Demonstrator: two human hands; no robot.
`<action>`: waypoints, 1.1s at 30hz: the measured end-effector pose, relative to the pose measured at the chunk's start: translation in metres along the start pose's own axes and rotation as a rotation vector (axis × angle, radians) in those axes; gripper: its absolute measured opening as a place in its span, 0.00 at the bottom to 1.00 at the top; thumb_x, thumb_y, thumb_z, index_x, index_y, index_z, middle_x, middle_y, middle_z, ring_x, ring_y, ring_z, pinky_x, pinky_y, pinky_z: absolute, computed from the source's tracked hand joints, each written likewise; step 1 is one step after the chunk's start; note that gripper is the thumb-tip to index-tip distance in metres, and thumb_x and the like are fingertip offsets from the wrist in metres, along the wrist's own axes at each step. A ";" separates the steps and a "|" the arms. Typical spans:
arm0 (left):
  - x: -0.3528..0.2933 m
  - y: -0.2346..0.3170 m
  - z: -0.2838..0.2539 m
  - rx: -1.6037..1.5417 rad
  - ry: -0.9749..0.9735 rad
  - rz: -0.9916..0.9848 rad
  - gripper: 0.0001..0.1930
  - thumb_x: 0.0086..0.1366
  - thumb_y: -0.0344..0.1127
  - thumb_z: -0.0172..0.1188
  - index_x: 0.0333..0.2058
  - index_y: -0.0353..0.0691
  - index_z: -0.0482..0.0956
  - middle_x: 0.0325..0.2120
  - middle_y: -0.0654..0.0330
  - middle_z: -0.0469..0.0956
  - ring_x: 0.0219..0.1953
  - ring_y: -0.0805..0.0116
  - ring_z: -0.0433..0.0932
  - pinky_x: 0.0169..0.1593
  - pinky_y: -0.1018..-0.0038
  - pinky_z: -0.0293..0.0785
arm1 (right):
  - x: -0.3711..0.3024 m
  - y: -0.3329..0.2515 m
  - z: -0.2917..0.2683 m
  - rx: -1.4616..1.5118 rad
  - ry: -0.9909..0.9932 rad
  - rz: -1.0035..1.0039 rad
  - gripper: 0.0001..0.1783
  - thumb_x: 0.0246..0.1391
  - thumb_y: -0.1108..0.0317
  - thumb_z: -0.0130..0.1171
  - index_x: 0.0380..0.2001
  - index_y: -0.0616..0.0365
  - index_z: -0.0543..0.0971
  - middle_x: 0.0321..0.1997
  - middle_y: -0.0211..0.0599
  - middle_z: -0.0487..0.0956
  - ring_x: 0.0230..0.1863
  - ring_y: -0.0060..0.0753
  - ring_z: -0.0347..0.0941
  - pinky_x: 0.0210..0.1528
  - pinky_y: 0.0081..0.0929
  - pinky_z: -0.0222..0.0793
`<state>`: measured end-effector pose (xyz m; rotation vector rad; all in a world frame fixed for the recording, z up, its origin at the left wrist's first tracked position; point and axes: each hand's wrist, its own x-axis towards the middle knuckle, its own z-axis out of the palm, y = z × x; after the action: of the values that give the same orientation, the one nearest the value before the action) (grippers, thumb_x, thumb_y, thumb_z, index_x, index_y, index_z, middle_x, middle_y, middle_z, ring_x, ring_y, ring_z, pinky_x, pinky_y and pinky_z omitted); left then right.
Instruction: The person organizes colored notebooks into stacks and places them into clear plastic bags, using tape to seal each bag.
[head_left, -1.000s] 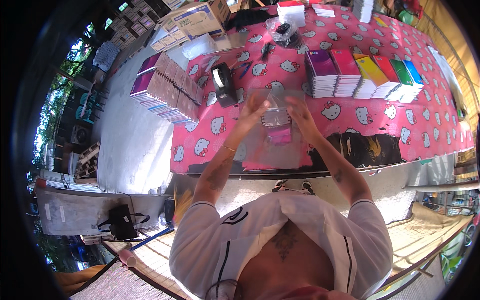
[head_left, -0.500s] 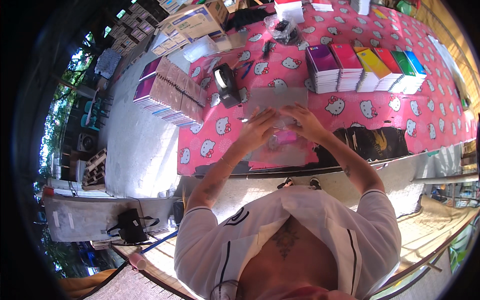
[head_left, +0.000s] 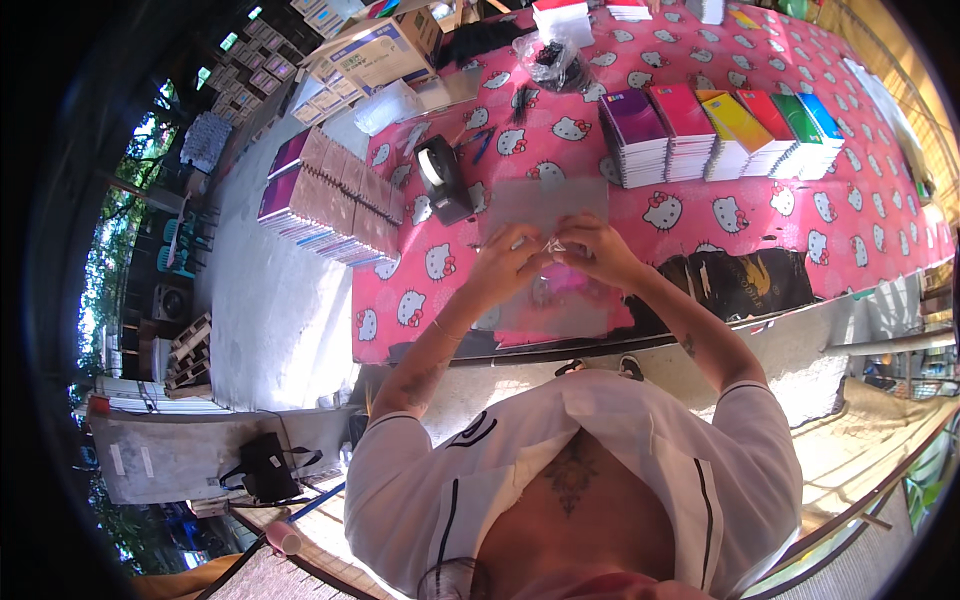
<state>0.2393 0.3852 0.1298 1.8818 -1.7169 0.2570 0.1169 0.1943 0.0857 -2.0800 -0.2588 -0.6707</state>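
Observation:
Both my hands meet over a translucent grey sheet (head_left: 572, 196) lying on the pink patterned tablecloth (head_left: 640, 240). My left hand (head_left: 506, 258) has its fingers bent and drawn together at a bit of clear, shiny plastic film (head_left: 553, 245). From the other side my right hand (head_left: 597, 250) pinches the same film. Whether the film is a bag or a loose piece, I cannot tell. Just beyond my left hand stands a black tape dispenser (head_left: 445, 182) with a roll of tape in it.
Several stacks of spiral notebooks (head_left: 640, 140) in different colours stand at the right. More notebooks (head_left: 325, 205) are piled at the table's left edge. Behind the dispenser lies a blue-handled tool (head_left: 483, 143). A clear bag with black contents (head_left: 553, 65) and a cardboard box (head_left: 375, 55) sit farther back.
My hands went from lying fairly flat on the sheet to bent fingers pinching the clear film. The left hand has drawn slightly back and the view has shifted a little.

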 end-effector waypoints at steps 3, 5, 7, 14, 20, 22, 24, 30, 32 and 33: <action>0.000 -0.012 0.011 -0.220 0.006 -0.101 0.09 0.57 0.31 0.68 0.37 0.40 0.83 0.34 0.56 0.82 0.38 0.59 0.81 0.43 0.65 0.77 | -0.001 0.008 0.005 0.049 -0.007 0.062 0.14 0.48 0.73 0.66 0.41 0.58 0.80 0.44 0.40 0.80 0.51 0.47 0.76 0.56 0.41 0.69; 0.004 -0.015 0.014 -0.209 -0.024 -0.226 0.11 0.56 0.32 0.69 0.38 0.40 0.82 0.32 0.57 0.82 0.36 0.58 0.81 0.41 0.65 0.77 | -0.002 0.001 0.007 0.073 0.002 0.175 0.18 0.48 0.74 0.66 0.45 0.58 0.78 0.44 0.41 0.79 0.49 0.49 0.76 0.53 0.39 0.72; 0.009 -0.010 0.013 -0.189 -0.063 -0.352 0.13 0.56 0.33 0.69 0.40 0.40 0.80 0.30 0.57 0.82 0.35 0.58 0.82 0.39 0.65 0.77 | 0.004 -0.015 0.007 -0.016 0.074 0.214 0.22 0.48 0.74 0.66 0.49 0.57 0.76 0.45 0.43 0.79 0.48 0.49 0.77 0.50 0.37 0.74; 0.016 -0.023 0.028 -0.145 -0.100 -0.512 0.24 0.56 0.38 0.72 0.48 0.36 0.74 0.32 0.54 0.80 0.37 0.61 0.82 0.41 0.67 0.77 | 0.004 0.023 0.000 0.403 0.054 0.485 0.26 0.50 0.73 0.69 0.53 0.57 0.74 0.47 0.36 0.77 0.48 0.28 0.74 0.50 0.29 0.72; -0.011 -0.132 0.032 -0.276 0.566 -0.856 0.29 0.55 0.42 0.73 0.51 0.35 0.75 0.33 0.56 0.78 0.41 0.63 0.80 0.45 0.69 0.76 | -0.001 0.036 0.008 0.460 0.131 0.573 0.25 0.51 0.72 0.69 0.53 0.57 0.75 0.48 0.36 0.76 0.45 0.23 0.73 0.47 0.24 0.72; -0.069 -0.206 0.012 0.304 0.446 -0.987 0.24 0.57 0.44 0.72 0.47 0.36 0.79 0.32 0.61 0.77 0.32 0.69 0.77 0.39 0.72 0.75 | 0.004 0.025 0.016 0.479 0.080 0.549 0.25 0.51 0.71 0.69 0.53 0.56 0.75 0.49 0.38 0.77 0.45 0.25 0.74 0.46 0.25 0.73; -0.054 -0.216 0.007 -0.443 0.593 -1.379 0.19 0.58 0.41 0.70 0.43 0.36 0.81 0.30 0.63 0.78 0.31 0.71 0.75 0.39 0.74 0.72 | 0.004 0.026 0.011 0.433 0.093 0.536 0.25 0.52 0.72 0.68 0.54 0.55 0.75 0.48 0.37 0.76 0.44 0.25 0.74 0.46 0.25 0.73; -0.053 -0.200 0.046 -0.925 0.978 -1.168 0.10 0.58 0.36 0.67 0.35 0.36 0.83 0.25 0.65 0.77 0.28 0.78 0.70 0.30 0.75 0.67 | 0.000 0.029 0.006 0.455 0.134 0.554 0.25 0.52 0.73 0.67 0.54 0.56 0.74 0.48 0.37 0.75 0.44 0.26 0.73 0.46 0.25 0.73; -0.058 -0.192 0.047 -0.761 0.972 -1.140 0.08 0.58 0.35 0.66 0.32 0.36 0.84 0.23 0.64 0.78 0.26 0.76 0.72 0.28 0.72 0.67 | 0.001 0.032 0.009 0.448 0.132 0.545 0.25 0.51 0.74 0.67 0.54 0.56 0.75 0.48 0.37 0.75 0.44 0.26 0.73 0.46 0.25 0.72; -0.085 -0.201 0.039 -0.517 0.867 -1.093 0.08 0.58 0.35 0.64 0.31 0.36 0.85 0.22 0.62 0.80 0.25 0.74 0.75 0.27 0.69 0.69 | 0.004 0.026 0.017 0.465 0.104 0.528 0.25 0.51 0.74 0.67 0.54 0.56 0.75 0.48 0.37 0.75 0.45 0.26 0.73 0.46 0.24 0.72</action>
<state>0.4097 0.4388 -0.0010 1.6453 -0.0720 0.1239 0.1370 0.1928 0.0618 -1.5633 0.1800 -0.3497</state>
